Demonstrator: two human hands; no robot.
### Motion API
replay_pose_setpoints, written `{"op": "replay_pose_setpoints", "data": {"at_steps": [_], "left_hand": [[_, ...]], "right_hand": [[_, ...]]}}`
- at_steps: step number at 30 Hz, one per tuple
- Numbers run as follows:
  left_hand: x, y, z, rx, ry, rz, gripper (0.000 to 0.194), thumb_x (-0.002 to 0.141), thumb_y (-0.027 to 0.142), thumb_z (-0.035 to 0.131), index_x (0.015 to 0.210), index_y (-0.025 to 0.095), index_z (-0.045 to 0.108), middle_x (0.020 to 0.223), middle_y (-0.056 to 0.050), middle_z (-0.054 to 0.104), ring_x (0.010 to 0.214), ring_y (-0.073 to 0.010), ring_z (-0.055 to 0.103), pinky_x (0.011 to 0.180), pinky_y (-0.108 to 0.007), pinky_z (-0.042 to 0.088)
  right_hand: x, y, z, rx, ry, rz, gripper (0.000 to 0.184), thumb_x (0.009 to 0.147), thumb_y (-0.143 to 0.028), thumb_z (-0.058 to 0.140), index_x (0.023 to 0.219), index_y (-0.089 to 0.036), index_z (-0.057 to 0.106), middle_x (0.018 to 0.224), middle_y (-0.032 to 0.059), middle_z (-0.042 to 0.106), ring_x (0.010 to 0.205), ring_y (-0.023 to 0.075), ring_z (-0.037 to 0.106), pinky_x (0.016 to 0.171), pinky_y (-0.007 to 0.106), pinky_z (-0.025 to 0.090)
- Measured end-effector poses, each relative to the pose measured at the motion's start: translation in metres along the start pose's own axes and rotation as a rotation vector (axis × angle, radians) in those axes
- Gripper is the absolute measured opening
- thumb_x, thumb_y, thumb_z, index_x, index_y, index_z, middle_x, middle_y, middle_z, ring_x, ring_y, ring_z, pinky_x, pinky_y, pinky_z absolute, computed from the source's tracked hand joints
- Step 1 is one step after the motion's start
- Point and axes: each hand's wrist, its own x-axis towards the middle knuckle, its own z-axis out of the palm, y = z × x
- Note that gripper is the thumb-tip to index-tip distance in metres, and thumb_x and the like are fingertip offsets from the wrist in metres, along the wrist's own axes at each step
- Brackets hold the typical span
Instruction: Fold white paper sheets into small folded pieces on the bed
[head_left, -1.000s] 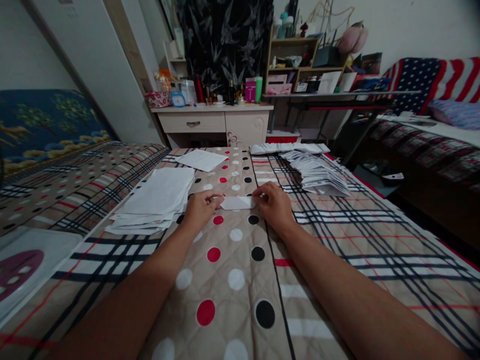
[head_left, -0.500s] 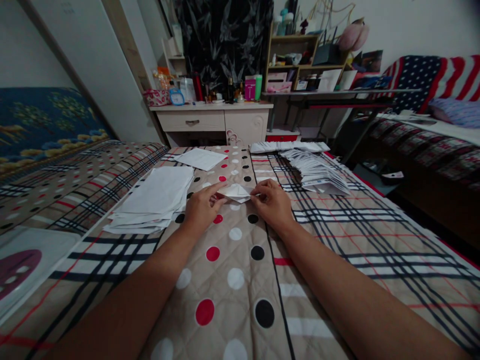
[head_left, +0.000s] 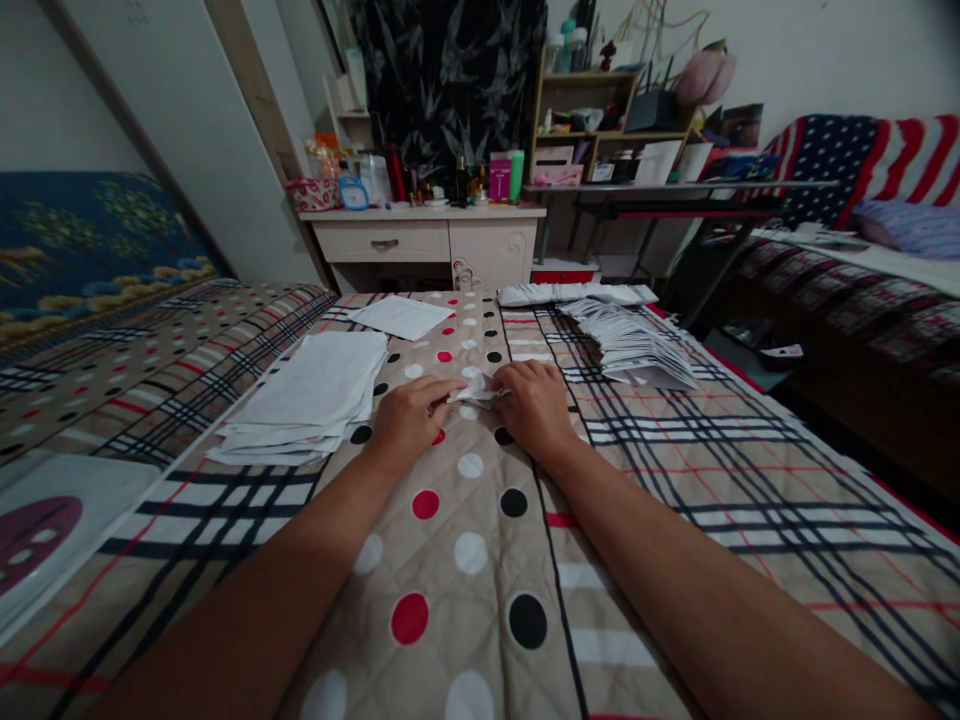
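Observation:
A small piece of folded white paper [head_left: 478,388] is pinched between my two hands, just above the dotted strip of the bedspread [head_left: 480,510]. My left hand [head_left: 409,415] grips its left end, and my right hand [head_left: 536,405] has its fingers curled over the right end, hiding part of it. Left of my left hand lies a stack of white paper sheets [head_left: 307,385]. Farther off, a separate white sheet [head_left: 403,317] rests on the cloth. To the right of my right hand, many folded white papers [head_left: 637,345] lie fanned out in a row.
Behind the fanned papers is a long white folded bundle [head_left: 577,294]. A clear plastic case [head_left: 82,520] with a purple patch sits at the left edge. Beyond the bed stand a white dresser [head_left: 420,240] with bottles on top and a desk with shelves [head_left: 585,110].
My hands have come closer together on the paper, and my right fingers now curl farther over it. Less of the paper shows, and it looks more crumpled or bunched.

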Motion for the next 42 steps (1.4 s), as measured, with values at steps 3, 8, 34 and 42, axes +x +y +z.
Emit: {"op": "replay_pose_setpoints", "data": {"at_steps": [3,8,34,42], "left_hand": [[0.0,-0.001,0.0,-0.01,0.016,-0.01,0.029,0.086,0.02,0.064,0.113,0.026,0.073,0.097,-0.004,0.074,0.082,-0.0167,0.065,0.077,-0.027,0.049],[0.001,-0.006,0.003,-0.076,0.073,-0.084,0.027,0.084,0.02,0.063,0.109,0.024,0.074,0.099,-0.005,0.075,0.082,-0.0175,0.067,0.077,-0.028,0.051],[0.0,-0.02,0.006,-0.161,0.005,-0.143,0.026,0.083,0.026,0.06,0.102,0.02,0.076,0.095,-0.005,0.077,0.076,-0.0174,0.067,0.07,-0.028,0.051],[0.0,-0.02,0.005,-0.114,-0.014,-0.048,0.021,0.085,0.025,0.06,0.094,0.019,0.077,0.089,-0.005,0.074,0.071,-0.0158,0.064,0.067,-0.028,0.047]], "right_hand": [[0.001,0.0,0.001,-0.019,-0.025,-0.075,0.016,0.082,-0.015,0.065,0.094,-0.024,0.071,0.113,0.0033,0.069,0.106,0.0228,0.053,0.092,0.036,0.031],[0.0,-0.002,0.002,-0.038,-0.076,-0.101,0.024,0.086,-0.021,0.064,0.108,-0.026,0.071,0.126,0.0047,0.065,0.112,0.0235,0.053,0.094,0.037,0.032],[-0.088,0.154,-0.108,-0.443,-0.001,0.004,0.028,0.098,-0.027,0.045,0.086,-0.022,0.07,0.108,0.009,0.07,0.102,0.0206,0.058,0.078,0.032,0.041],[-0.068,0.161,-0.095,-0.673,-0.045,0.088,0.03,0.098,-0.025,0.043,0.085,-0.019,0.07,0.102,0.0101,0.069,0.09,0.02,0.061,0.062,0.032,0.032]]}}
